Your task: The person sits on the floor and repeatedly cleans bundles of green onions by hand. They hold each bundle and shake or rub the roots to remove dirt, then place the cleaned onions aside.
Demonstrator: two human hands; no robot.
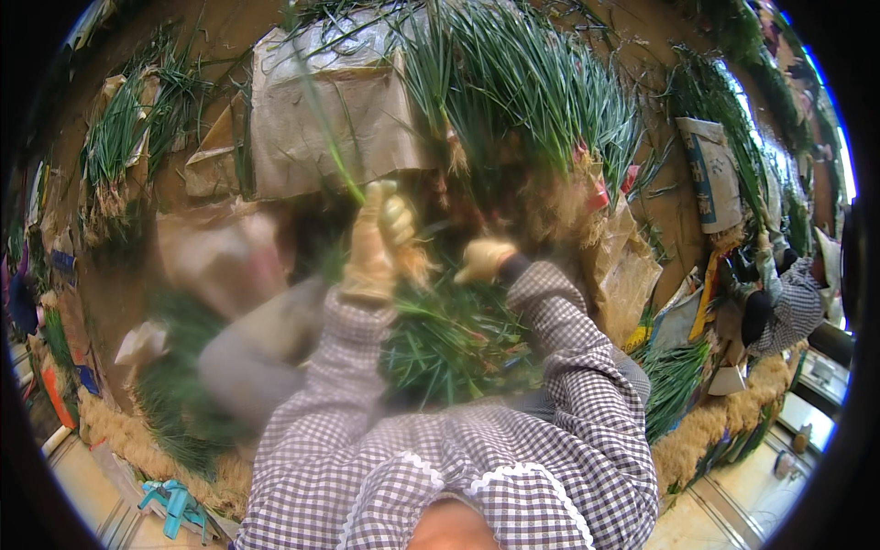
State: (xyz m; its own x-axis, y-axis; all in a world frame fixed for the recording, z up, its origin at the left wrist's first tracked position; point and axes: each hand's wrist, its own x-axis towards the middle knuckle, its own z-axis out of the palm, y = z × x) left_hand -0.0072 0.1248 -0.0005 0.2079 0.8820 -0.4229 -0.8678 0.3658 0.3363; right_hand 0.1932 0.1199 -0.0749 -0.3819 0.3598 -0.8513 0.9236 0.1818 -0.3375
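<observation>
My left hand (381, 234), in a pale glove, is closed around a green onion (354, 189); its leaves point up and away, and its roots hang at the hand's right side. To its right is my right hand (487, 260), gloved and blurred, with fingers curled; whether it holds anything cannot be told. Loose green leaves (454, 344) lie heaped below both hands, between my legs. Beyond them is a large pile of green onions (522, 89), roots towards me, some with red ties.
A plastic-covered package (330, 130) stands ahead, left of the pile. Crumpled brown sacking (622, 268) lies at the right. More green onions lie at the left (113, 144) and by my right side (677, 385). A co-worker in checked clothing (790, 309) sits at far right.
</observation>
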